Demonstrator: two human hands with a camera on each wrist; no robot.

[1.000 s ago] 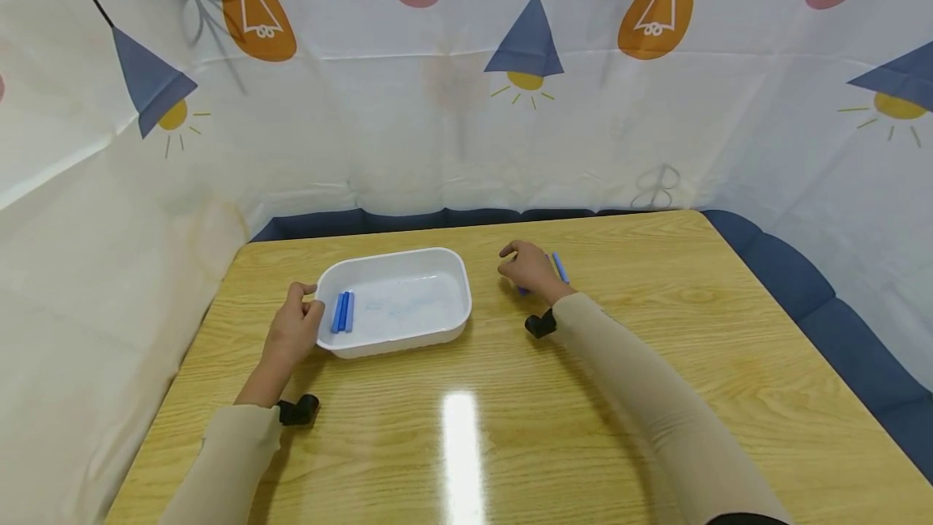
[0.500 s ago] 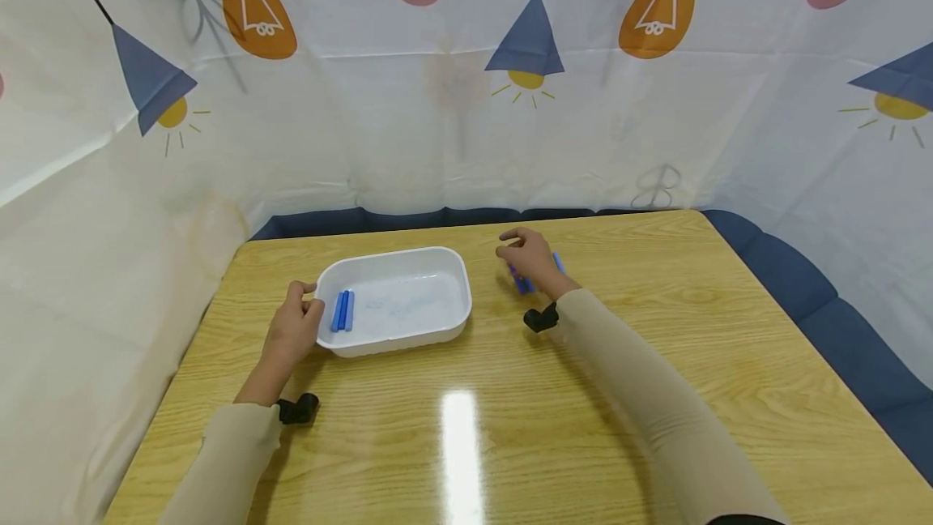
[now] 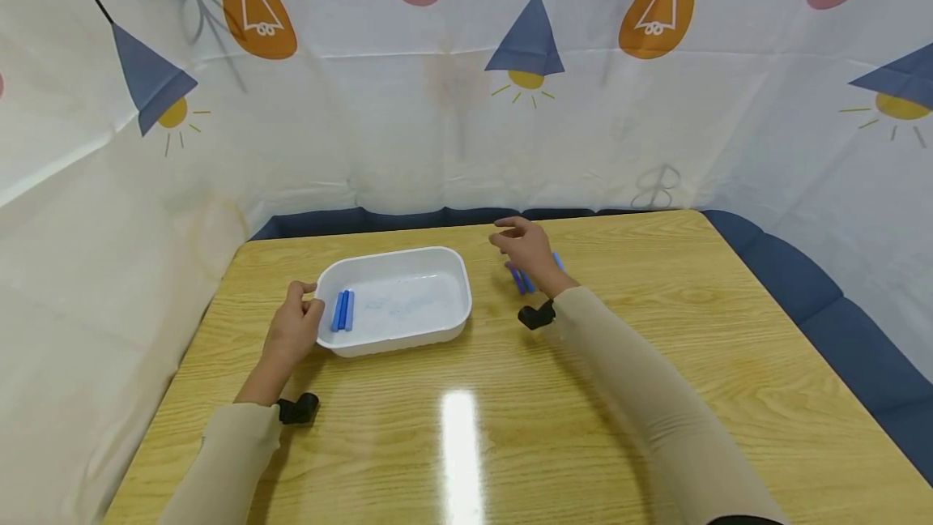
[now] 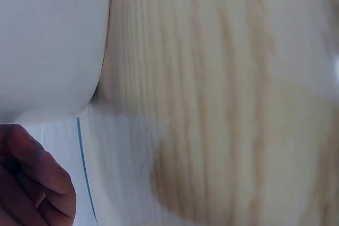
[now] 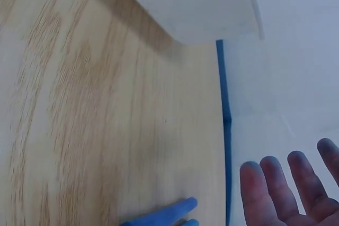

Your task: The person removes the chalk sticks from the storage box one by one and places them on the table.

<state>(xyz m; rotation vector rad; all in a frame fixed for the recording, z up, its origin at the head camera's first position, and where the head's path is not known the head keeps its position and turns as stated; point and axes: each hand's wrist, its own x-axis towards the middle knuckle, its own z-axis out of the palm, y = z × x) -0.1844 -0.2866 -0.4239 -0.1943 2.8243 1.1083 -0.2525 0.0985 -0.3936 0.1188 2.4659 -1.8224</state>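
Note:
A white tray [image 3: 415, 308] stands on the table, and three short blue sticks [image 3: 342, 311] lie side by side at its left end. My left hand [image 3: 290, 329] pinches the tray's left rim between thumb and fingers. In the left wrist view its curled fingers [image 4: 50, 181] show below the tray's wall [image 4: 47, 41]. My right hand [image 3: 530, 253] is raised to the right of the tray with fingers extended, holding nothing. Under it lie several more blue sticks [image 3: 517, 282], partly hidden by the hand. Two stick ends [image 5: 167, 213] appear low in the right wrist view.
The wooden table [image 3: 350, 444] carries a bright light reflection near its front. Dark blue padding [image 3: 809, 290] runs along the far and right edges. A white curtain [image 3: 408, 136] with printed lamps hangs behind and at both sides.
My right hand has risen and moved slightly away and left, its fingers spreading, so more of the sticks beneath show. The left hand and the tray have stayed put.

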